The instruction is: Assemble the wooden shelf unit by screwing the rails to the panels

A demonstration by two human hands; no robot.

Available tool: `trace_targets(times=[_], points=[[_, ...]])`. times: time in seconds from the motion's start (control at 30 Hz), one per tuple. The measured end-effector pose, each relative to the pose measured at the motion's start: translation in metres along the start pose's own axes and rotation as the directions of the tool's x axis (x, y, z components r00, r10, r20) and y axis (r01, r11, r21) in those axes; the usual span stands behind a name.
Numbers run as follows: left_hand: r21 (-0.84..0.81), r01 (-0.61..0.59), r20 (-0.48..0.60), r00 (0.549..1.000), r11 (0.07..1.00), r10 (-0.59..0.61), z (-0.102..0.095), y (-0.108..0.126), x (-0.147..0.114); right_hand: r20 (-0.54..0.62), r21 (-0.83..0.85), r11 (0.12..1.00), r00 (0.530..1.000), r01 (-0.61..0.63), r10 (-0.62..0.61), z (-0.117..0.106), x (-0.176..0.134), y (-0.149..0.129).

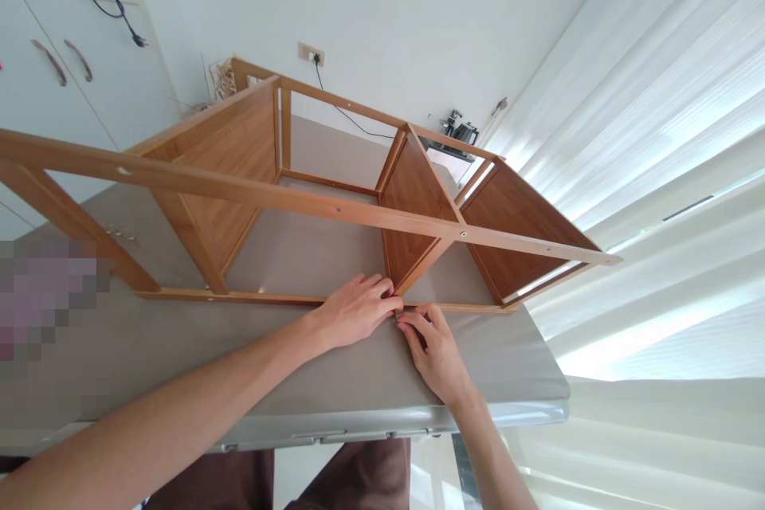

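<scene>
A wooden shelf unit (287,195) lies on its side on the grey table. My left hand (358,307) is closed around its lower rail, where the middle shelf panel (412,215) meets it. Close beside it, my right hand (431,347) pinches a small metal piece (398,317) against the outer side of that rail. The fingers cover most of this piece, so I cannot tell its kind. A screw head (463,234) shows in the upper rail, at the other front corner of the same panel.
The grey table (478,366) has its front edge just before my legs. White cabinets (65,72) stand at the left and white curtains (651,135) hang at the right. A wall socket (311,53) with a plugged cable is behind the unit. A blurred-out patch (48,295) lies at the left.
</scene>
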State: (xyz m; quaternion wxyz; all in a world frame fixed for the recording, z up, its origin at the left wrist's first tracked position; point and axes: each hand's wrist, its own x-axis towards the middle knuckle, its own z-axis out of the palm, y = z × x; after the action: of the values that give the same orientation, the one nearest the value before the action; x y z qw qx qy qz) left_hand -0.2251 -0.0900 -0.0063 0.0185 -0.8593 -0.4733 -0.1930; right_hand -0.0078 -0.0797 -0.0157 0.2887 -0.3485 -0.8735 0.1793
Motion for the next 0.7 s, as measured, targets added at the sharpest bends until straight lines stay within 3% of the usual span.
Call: trace_targets(times=[0.2,0.5,0.7], points=[[0.012,-0.027,0.009,1.000,1.000,0.027,-0.003,-0.001,0.000,0.010,-0.078,0.994,0.998,0.070,-0.070,-0.001,0.001,-0.001],[0.002,-0.021,0.014,1.000,1.000,0.021,-0.006,-0.001,-0.001,0.059,-0.366,0.909,0.980,0.197,-0.188,-0.004,0.005,-0.014],[-0.016,-0.020,-0.003,1.000,1.000,0.020,-0.005,-0.001,-0.002,-0.018,-0.372,0.911,0.980,0.177,-0.198,-0.003,0.002,-0.010]])
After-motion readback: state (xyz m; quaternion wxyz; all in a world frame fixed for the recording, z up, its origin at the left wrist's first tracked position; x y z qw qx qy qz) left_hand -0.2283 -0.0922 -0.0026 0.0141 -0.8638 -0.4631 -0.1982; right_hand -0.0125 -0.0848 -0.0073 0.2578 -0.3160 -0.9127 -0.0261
